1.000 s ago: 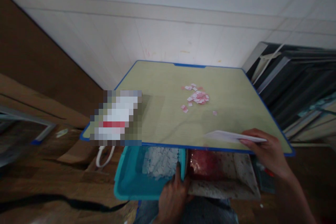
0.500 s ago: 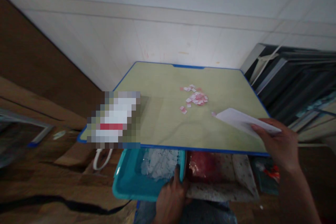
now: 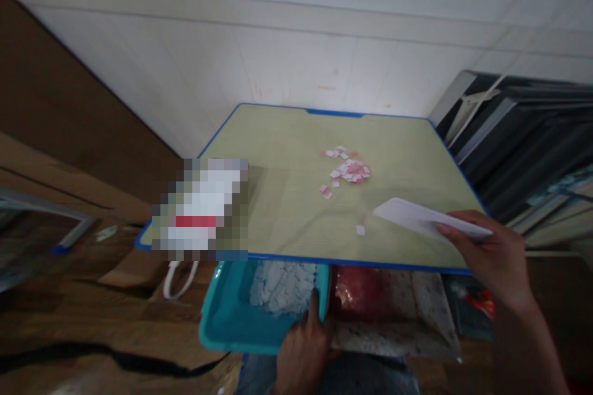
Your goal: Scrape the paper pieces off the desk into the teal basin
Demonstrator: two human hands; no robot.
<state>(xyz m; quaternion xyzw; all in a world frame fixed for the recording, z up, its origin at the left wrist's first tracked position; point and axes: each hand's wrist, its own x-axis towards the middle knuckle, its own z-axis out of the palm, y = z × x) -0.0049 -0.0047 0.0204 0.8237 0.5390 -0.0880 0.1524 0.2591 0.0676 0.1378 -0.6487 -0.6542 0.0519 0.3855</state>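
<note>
My right hand, at the right side of the table, is closed on a long white piece that looks like folded paper. Its free end points left over the tabletop. A small white square lies below that end. Farther back is a loose pile of small pink and white squares, with several strays around it. My left hand grips the right rim of a teal basin, its index finger reaching inside. White flat pieces fill part of the basin.
A blurred-out white item with a red band sits at the table's left edge, a white loop hanging below. Right of the basin is a stained tray holding something red and shiny. Dark panels lean at the right.
The folded paper has shifted slightly left and down with my right hand. A small square that was near its tip now lies lower on the table. My left hand stays at the basin.
</note>
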